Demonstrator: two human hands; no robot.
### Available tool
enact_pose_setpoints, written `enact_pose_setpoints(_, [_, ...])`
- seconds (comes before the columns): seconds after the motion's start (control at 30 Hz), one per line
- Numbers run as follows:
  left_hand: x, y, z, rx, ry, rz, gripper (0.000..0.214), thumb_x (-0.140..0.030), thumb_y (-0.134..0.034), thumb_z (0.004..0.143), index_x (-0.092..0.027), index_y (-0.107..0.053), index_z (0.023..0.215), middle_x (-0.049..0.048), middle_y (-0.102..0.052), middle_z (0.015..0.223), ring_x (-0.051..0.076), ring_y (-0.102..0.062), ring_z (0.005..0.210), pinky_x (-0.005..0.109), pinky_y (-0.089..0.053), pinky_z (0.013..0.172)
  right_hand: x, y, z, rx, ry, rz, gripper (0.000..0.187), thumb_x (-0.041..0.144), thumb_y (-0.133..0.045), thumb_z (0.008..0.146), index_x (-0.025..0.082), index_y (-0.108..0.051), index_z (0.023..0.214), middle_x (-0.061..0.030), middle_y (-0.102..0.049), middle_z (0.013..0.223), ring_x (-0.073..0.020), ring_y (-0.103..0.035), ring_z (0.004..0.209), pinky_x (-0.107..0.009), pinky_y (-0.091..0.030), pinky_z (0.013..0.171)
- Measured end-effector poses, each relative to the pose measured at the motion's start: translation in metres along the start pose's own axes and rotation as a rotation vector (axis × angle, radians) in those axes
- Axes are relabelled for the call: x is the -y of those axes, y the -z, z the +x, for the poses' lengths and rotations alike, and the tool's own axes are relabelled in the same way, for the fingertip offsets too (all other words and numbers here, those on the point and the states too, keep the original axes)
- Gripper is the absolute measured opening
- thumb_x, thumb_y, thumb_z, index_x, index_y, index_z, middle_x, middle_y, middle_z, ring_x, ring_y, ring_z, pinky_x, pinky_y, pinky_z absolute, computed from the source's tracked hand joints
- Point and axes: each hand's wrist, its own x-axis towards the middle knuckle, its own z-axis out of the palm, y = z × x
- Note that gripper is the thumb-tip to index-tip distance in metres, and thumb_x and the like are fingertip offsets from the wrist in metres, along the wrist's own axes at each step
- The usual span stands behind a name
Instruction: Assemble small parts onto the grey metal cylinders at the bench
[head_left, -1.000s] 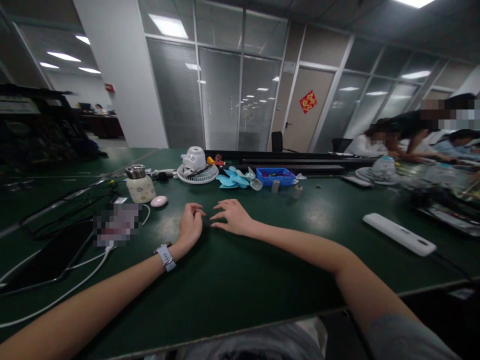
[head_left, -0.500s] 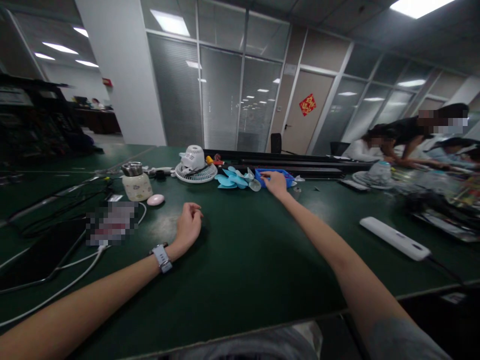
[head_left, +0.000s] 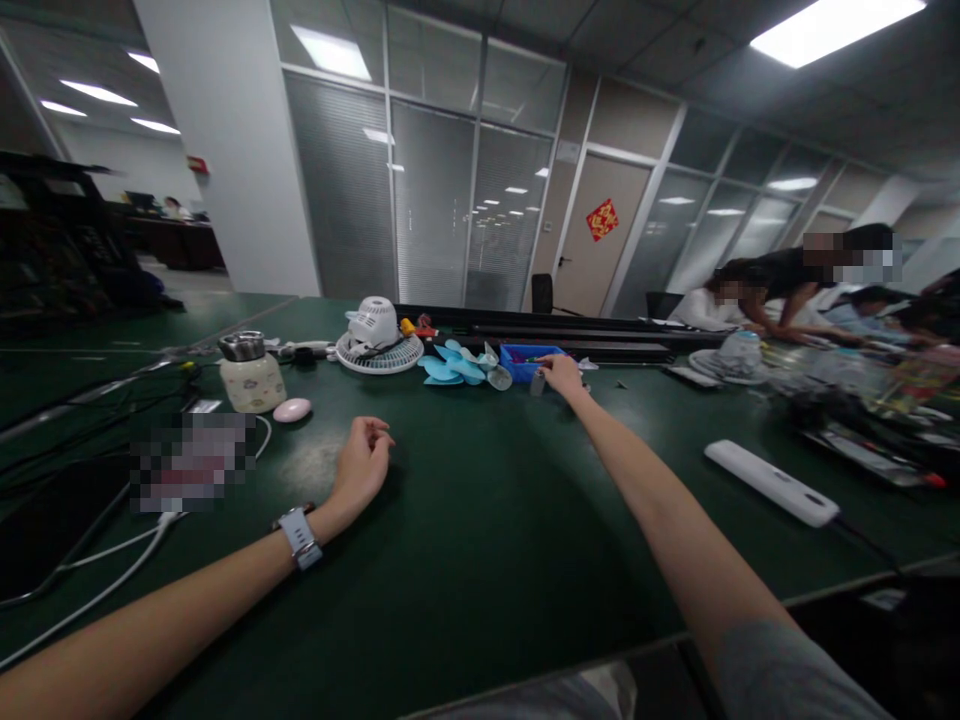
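My right hand (head_left: 562,375) is closed in a pinch in front of a blue plastic tray (head_left: 514,370). A small grey cylinder (head_left: 538,382) hangs upright below its fingertips; its exact kind is too small to tell. Small parts, some purple and green, show inside the tray. My left hand (head_left: 364,455) rests on its side on the green table, fingers loosely curled and a little apart, with nothing visible in them. Left of the tray are light-blue fan blades (head_left: 452,365) and a small clear round piece (head_left: 499,377). A white fan body (head_left: 373,322) sits on a round fan grille (head_left: 382,360).
A cream flask (head_left: 253,385), a pink oval object (head_left: 292,409) and a phone with a white cable (head_left: 146,545) lie to the left. At the right is a white power strip (head_left: 772,483). Black bars (head_left: 570,335) run along the back. Other people (head_left: 780,290) lean over the table's far right.
My right hand has drawn from over the blue tray to just in front of it, and a grey cylinder now shows in its fingers. My left hand keeps its pose; the view has shifted slightly.
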Motion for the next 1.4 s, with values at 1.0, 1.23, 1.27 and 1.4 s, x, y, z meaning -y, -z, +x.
enact_pose_setpoints(1.0, [-0.002,0.0,0.0,0.004,-0.021,0.02,0.019,-0.025,-0.043,0.079,-0.022,-0.044,0.098,0.001,-0.064,0.08,0.018,-0.064,0.071,0.031,-0.047,0.067,-0.067,0.004,-0.048,-0.081,-0.237,0.121,0.058,0.033,-0.073,0.07,0.016,-0.059,0.124,-0.0134,-0.067,0.116,-0.0269,-0.064,0.106,-0.038,-0.049,0.091])
enact_pose_setpoints(1.23, [0.0,-0.002,-0.001,0.033,-0.105,0.019,0.023,-0.027,-0.044,0.081,-0.022,-0.046,0.103,0.0014,-0.068,0.084,0.019,-0.066,0.076,0.031,-0.048,0.069,-0.005,0.013,-0.07,-0.036,0.009,0.372,0.061,0.032,-0.077,0.067,0.022,-0.056,0.124,-0.0057,-0.071,0.103,-0.0213,-0.067,0.096,-0.035,-0.051,0.088])
enact_pose_setpoints(1.27, [-0.002,-0.001,-0.003,0.05,-0.132,0.021,0.025,-0.028,-0.045,0.082,-0.022,-0.047,0.106,0.0019,-0.069,0.087,0.019,-0.066,0.079,0.031,-0.048,0.07,0.015,0.015,-0.078,0.023,0.108,0.492,0.066,0.033,-0.078,0.067,0.021,-0.053,0.127,-0.0052,-0.072,0.099,-0.0205,-0.068,0.093,-0.035,-0.052,0.087])
enact_pose_setpoints(1.4, [-0.015,0.002,-0.012,0.068,-0.271,0.003,0.035,-0.036,-0.049,0.086,-0.023,-0.046,0.118,0.0044,-0.071,0.103,0.02,-0.065,0.095,0.035,-0.048,0.082,0.102,0.017,-0.121,0.328,0.42,0.889,0.079,0.036,-0.078,0.067,0.02,-0.042,0.136,-0.0058,-0.072,0.094,-0.02,-0.07,0.088,-0.036,-0.054,0.083])
